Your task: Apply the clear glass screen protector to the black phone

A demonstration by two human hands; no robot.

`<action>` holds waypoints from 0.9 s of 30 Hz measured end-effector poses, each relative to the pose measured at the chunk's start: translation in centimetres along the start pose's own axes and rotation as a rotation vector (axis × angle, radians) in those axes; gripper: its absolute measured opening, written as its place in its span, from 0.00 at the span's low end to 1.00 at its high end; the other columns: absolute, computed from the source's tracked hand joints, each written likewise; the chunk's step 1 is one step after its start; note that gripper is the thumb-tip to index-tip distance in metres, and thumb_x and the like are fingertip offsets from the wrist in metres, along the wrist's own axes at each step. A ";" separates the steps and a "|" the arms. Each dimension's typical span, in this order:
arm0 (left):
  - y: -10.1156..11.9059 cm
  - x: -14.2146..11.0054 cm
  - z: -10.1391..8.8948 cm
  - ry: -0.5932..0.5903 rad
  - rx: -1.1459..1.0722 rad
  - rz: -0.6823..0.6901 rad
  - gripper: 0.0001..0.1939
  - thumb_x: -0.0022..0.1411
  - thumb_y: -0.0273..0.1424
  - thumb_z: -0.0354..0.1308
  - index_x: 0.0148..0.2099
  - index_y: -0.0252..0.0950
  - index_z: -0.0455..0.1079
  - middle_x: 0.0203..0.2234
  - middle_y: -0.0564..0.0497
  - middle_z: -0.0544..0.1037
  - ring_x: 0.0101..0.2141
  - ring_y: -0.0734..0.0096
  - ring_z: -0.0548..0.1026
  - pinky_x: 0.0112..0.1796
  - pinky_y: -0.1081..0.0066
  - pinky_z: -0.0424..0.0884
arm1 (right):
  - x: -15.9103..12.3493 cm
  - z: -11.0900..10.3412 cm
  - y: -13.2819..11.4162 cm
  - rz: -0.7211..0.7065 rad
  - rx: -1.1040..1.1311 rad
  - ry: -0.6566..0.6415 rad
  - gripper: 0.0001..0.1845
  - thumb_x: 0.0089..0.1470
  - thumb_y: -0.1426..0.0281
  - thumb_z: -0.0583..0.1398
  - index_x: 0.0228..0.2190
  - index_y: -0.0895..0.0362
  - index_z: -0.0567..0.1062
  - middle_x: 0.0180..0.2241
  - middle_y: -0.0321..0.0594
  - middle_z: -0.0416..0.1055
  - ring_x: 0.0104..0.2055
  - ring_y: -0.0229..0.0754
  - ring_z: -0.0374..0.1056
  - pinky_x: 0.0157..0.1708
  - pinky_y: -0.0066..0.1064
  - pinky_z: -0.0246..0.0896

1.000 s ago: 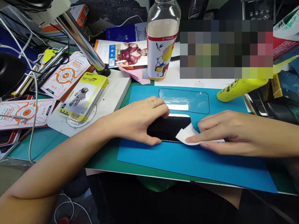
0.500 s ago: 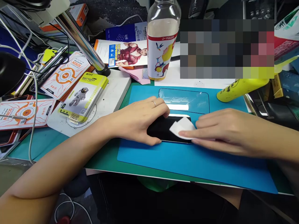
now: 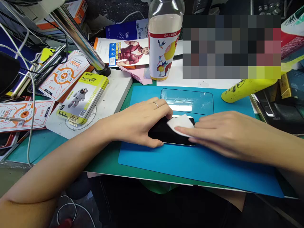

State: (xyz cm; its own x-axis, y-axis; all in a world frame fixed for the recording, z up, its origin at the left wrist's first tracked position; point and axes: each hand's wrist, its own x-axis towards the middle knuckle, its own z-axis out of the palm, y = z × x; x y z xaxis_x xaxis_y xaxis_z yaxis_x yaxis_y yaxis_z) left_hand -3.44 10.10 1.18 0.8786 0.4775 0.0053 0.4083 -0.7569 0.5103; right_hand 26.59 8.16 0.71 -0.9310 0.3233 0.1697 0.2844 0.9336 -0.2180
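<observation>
A black smartphone [image 3: 163,135] lies face up on the blue mat [image 3: 204,167], its screen dark. My left hand [image 3: 139,122] grips its left end, thumb along the near edge and fingers at the far edge. A folded white wipe [image 3: 181,122] is pinched in my right hand [image 3: 220,133]; the index finger presses it onto the right half of the screen. Just behind the phone rests a clear, dark-edged glass screen protector [image 3: 188,99] with scratch-like marks or creases on it. The phone's left end is partly covered by my left hand.
A drink bottle [image 3: 163,50] stands behind the mat, and a yellow tube [image 3: 249,90] lies at its back right. At left are battery packs [image 3: 83,98], screen boxes [image 3: 26,115], a metal lamp post [image 3: 80,38] and a hanging white cable [image 3: 33,107].
My right hand has slid the wipe a little to the left and away from me across the screen. My left hand and the phone stay nearly where they were.
</observation>
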 end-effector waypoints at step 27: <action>0.0 0.0 0.0 0.005 -0.015 0.004 0.25 0.62 0.39 0.72 0.54 0.37 0.64 0.50 0.42 0.75 0.51 0.53 0.73 0.49 0.61 0.69 | 0.5 -0.4 -0.5 -0.044 -0.050 0.091 0.27 0.72 0.52 0.59 0.59 0.58 0.79 0.53 0.53 0.80 0.54 0.59 0.76 0.49 0.51 0.75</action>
State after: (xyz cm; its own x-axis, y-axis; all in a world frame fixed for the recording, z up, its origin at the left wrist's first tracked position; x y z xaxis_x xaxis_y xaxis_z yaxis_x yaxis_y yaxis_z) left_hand -3.43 10.11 1.22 0.8791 0.4766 0.0122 0.4006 -0.7522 0.5231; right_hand 26.03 7.90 1.29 -0.9187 0.2926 0.2654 0.2570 0.9529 -0.1610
